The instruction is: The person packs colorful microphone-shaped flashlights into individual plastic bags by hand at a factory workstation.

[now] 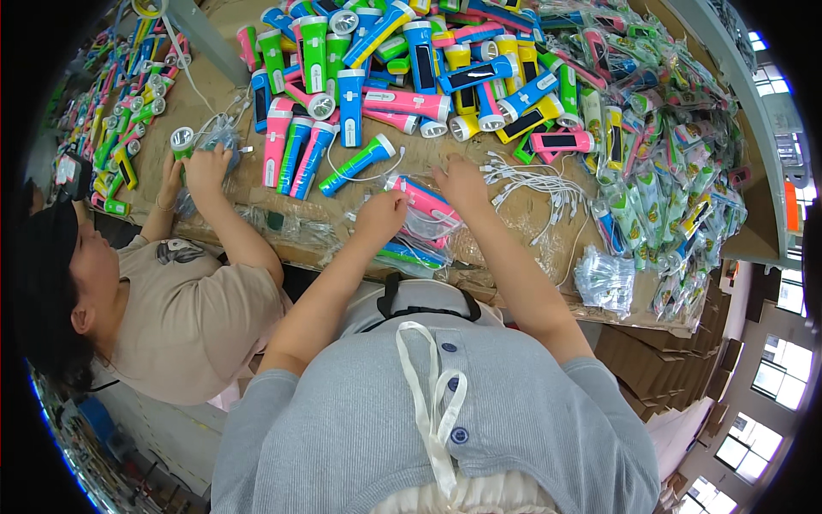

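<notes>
A pink and blue flashlight (425, 199) lies in a clear plastic bag (425, 228) at the table's near edge, between my two hands. My left hand (383, 214) is closed, pinching the left side of that bag. On the other side, my right hand (462, 184) is held with bent fingers just beyond the bag's right edge; what its fingertips pinch is too small to make out. A green and blue flashlight (357, 165) rests just beyond my left hand, with a white cable (377, 176) beside it. More bagged flashlights (404, 254) lie below my left hand, close to my body.
Loose colourful flashlights (394, 98) are heaped at the back. Coiled white cables (535, 184) lie right of my right hand, near a stack of clear bags (604, 281). Bagged flashlights (668, 163) pile up at the right. A co-worker (193, 321) handles a flashlight (182, 142) on my left.
</notes>
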A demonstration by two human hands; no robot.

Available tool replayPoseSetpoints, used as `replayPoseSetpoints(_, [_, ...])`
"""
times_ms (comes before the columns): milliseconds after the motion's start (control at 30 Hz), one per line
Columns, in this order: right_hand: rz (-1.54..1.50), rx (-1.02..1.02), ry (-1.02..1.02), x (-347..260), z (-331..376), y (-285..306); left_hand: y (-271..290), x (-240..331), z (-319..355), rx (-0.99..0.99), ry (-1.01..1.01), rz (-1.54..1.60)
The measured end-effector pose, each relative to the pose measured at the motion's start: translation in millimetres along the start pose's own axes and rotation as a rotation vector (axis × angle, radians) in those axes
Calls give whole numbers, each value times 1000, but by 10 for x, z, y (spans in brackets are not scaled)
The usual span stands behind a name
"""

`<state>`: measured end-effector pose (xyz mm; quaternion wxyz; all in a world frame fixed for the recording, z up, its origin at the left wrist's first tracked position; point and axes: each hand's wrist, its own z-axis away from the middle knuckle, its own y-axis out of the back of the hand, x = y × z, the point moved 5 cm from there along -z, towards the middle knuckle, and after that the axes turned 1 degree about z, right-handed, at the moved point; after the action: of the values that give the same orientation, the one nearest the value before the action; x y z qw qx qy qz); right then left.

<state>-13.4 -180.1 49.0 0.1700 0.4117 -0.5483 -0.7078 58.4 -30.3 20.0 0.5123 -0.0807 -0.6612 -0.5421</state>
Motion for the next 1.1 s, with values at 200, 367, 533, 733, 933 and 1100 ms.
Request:
replayPoseSetpoints(200, [-82, 22, -38, 243, 1, -343, 44, 16, -18, -11, 72, 17])
replayPoseSetpoints(367, [-100, 31, -91, 234, 1, -234, 24, 21, -15, 9, 53, 15])
replayPoseSetpoints(533, [-372, -14, -120, 275, 17, -243, 35, 64, -43, -24, 61, -12])
replayPoseSetpoints(733, [-558, 168, 63, -159, 389, 253, -52, -264, -110, -44, 78, 312])
replayPoseSetpoints(933, [225, -41, 363, -304, 630, -243, -8, -83, -109, -127, 236, 770])
replayPoseSetpoints(1100, [3, 253, 445, -194, 870, 374, 185, -193, -168, -49, 301, 713])
